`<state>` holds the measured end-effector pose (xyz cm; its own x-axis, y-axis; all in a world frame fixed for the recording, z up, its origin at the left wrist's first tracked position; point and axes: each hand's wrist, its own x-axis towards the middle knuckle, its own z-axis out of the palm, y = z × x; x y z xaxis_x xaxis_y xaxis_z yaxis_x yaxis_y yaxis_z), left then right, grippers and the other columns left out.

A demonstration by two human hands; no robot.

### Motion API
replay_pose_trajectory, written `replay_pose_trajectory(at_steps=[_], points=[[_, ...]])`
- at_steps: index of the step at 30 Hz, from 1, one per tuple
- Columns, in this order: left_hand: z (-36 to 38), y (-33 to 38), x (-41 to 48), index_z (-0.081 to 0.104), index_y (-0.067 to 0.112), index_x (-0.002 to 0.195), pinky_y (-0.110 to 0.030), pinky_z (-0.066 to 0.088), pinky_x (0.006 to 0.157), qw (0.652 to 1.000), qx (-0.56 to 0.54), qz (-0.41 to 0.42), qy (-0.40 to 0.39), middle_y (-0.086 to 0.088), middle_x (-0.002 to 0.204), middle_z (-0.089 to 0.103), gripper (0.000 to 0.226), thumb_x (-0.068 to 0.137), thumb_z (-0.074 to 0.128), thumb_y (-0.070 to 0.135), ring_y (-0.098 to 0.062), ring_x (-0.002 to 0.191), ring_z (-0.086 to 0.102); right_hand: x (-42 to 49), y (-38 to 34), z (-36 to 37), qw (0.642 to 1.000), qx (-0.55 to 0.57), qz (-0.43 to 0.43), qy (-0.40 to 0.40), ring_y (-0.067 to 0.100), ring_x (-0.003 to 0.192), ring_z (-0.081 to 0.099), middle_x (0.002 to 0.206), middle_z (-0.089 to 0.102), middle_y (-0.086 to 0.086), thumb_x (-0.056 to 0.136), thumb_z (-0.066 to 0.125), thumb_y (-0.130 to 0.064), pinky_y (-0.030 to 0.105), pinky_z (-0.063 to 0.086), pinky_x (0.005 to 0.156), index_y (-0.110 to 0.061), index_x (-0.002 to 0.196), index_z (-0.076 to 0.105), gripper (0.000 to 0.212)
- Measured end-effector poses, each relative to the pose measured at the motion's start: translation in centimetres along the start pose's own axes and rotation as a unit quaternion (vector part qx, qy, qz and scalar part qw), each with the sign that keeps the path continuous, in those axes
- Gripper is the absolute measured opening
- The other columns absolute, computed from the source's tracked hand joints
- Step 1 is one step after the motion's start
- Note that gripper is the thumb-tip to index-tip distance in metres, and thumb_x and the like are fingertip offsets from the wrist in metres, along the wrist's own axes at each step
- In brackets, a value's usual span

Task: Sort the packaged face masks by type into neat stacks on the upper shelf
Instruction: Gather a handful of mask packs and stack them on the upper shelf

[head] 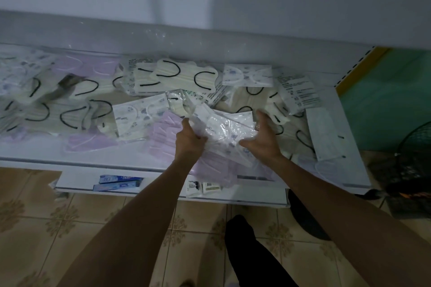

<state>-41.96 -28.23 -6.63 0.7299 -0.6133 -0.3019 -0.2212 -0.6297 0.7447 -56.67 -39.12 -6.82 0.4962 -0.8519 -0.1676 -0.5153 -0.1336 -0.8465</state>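
- Currently: dim light. The upper shelf (30, 155) carries mask packs of mixed types, lying loose and not stacked.
- Far left: cream packs (37, 109) with black ear loops overlap one another and are blurred. A lilac pack (86, 65) lies at the back beside them.
- Left of centre: one printed white pack (137, 114) lies flat, partly over cream ones. The back cream packs (184, 77) sit behind it.
- Front centre: the lilac stack (163, 137) lies just left of the left grip and runs under both wrists to the shelf's front edge.
- Left grip (190, 140): fingers are curled round the left edge of the held bundle (224, 130).
- The bundle is printed white packs in clear wrap, at the shelf's centre, over the lilac stack. Cannot tell whether it is lifted clear.
- Right grip (263, 137): released, with fingers straight and the palm against the bundle's right side. The thumb points toward the left grip.
- Right: a second printed pack (247, 75) lies at the back. A cream heap (277, 109) lies behind the right grip's fingers. A plain white pack (326, 133) lies along the shelf's right end.
- Below: the lower shelf (74, 182) holds blue boxes (119, 183) and small white packets (205, 187).
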Motion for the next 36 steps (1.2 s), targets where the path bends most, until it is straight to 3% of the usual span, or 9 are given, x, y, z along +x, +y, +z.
replay_pose_trajectory(at_steps=[6, 10, 14, 18, 21, 24, 27, 31, 36], points=[[-0.6, 0.2, 0.9, 0.028, 0.001, 0.139, -0.037, 0.030, 0.104, 0.991, 0.106, 0.060, 0.058, -0.022, 0.135, 0.039, 0.094, 0.068, 0.080, 0.037, -0.033, 0.124, 0.036, 1.4, -1.1, -1.7, 0.998, 0.017, 0.024, -0.049, 0.003, 0.068, 0.058, 0.080, 0.060, -0.005, 0.072, 0.069, 0.010, 0.007, 0.041, 0.052, -0.002, 0.107, 0.065, 0.038], [-1.5, 0.4, 1.9, 0.023, 0.009, 0.144, -0.043, 0.029, 0.111, 0.997, 0.026, 0.048, 0.059, -0.016, 0.144, 0.035, 0.103, 0.064, 0.084, 0.034, -0.031, 0.133, 0.031, 3.1, -2.2, -3.1, 0.991, 0.065, 0.062, -0.096, 0.013, 0.075, 0.060, 0.094, 0.064, 0.004, 0.076, 0.069, 0.007, 0.018, 0.048, 0.059, -0.002, 0.110, 0.066, 0.035], [-2.0, 0.7, 2.8, 0.039, 0.014, 0.133, -0.042, 0.041, 0.102, 0.999, -0.007, 0.048, 0.024, -0.011, 0.129, 0.055, 0.074, 0.073, 0.077, 0.035, -0.028, 0.118, 0.051, 5.1, -3.3, -2.9, 0.983, 0.119, 0.086, -0.109, 0.013, 0.074, 0.063, 0.090, 0.067, 0.002, 0.072, 0.072, 0.006, 0.023, 0.055, 0.067, -0.009, 0.093, 0.065, 0.027], [-2.2, 1.4, 3.4, 0.043, 0.012, 0.131, -0.023, 0.041, 0.088, 0.997, -0.063, 0.033, 0.031, -0.008, 0.120, 0.056, 0.063, 0.078, 0.074, 0.027, -0.022, 0.108, 0.053, 6.8, -4.5, -1.6, 0.975, 0.138, 0.092, -0.145, 0.031, 0.102, 0.063, 0.109, 0.067, 0.016, 0.048, 0.083, -0.012, 0.049, 0.049, 0.095, 0.000, 0.108, 0.062, 0.065], [-2.6, 1.4, 4.1, 0.045, 0.010, 0.129, -0.015, 0.038, 0.080, 0.994, -0.092, 0.008, 0.051, -0.006, 0.112, 0.053, 0.062, 0.078, 0.074, 0.028, -0.016, 0.099, 0.050, 7.3, -5.7, -1.0, 0.967, 0.152, 0.093, -0.185, 0.029, 0.101, 0.065, 0.107, 0.069, 0.015, 0.051, 0.080, -0.010, 0.045, 0.053, 0.090, 0.000, 0.109, 0.063, 0.061], [-3.3, 1.0, 4.7, 0.046, 0.011, 0.128, -0.036, 0.045, 0.096, 0.988, -0.147, 0.000, 0.046, -0.015, 0.123, 0.054, 0.073, 0.069, 0.077, 0.042, -0.028, 0.112, 0.055, 7.7, -6.9, -1.1, 0.942, 0.201, 0.107, -0.248, 0.018, 0.085, 0.070, 0.091, 0.073, 0.006, 0.077, 0.062, 0.010, 0.028, 0.057, 0.069, 0.000, 0.101, 0.066, 0.026], [-4.3, 1.3, 4.9, 0.034, 0.012, 0.138, -0.035, 0.042, 0.102, 0.975, -0.215, -0.039, 0.051, -0.012, 0.137, 0.047, 0.078, 0.076, 0.076, 0.034, -0.026, 0.122, 0.049, 8.7, -7.8, -1.0, 0.923, 0.232, 0.121, -0.282, 0.017, 0.082, 0.070, 0.087, 0.073, 0.005, 0.085, 0.053, 0.011, 0.028, 0.057, 0.068, -0.004, 0.097, 0.066, 0.023], [-5.5, 1.6, 5.2, 0.045, 0.005, 0.132, -0.022, 0.052, 0.062, 0.925, -0.370, -0.079, 0.016, -0.006, 0.098, 0.064, 0.064, 0.079, 0.073, 0.027, -0.014, 0.078, 0.063, 9.8, -8.9, -0.7, 0.921, 0.227, 0.125, -0.291, 0.022, 0.089, 0.069, 0.099, 0.070, 0.010, 0.083, 0.056, 0.010, 0.036, 0.055, 0.083, -0.002, 0.106, 0.065, 0.027], [-5.8, 0.4, 4.9, 0.052, 0.008, 0.126, -0.021, 0.046, 0.052, 0.934, -0.334, -0.123, -0.007, -0.007, 0.104, 0.058, 0.061, 0.077, 0.074, 0.037, -0.016, 0.076, 0.057, 9.8, -8.4, 0.1, 0.952, 0.069, 0.070, -0.289, 0.019, 0.089, 0.066, 0.102, 0.068, 0.006, 0.076, 0.069, 0.008, 0.029, 0.056, 0.077, -0.003, 0.109, 0.063, 0.036]])
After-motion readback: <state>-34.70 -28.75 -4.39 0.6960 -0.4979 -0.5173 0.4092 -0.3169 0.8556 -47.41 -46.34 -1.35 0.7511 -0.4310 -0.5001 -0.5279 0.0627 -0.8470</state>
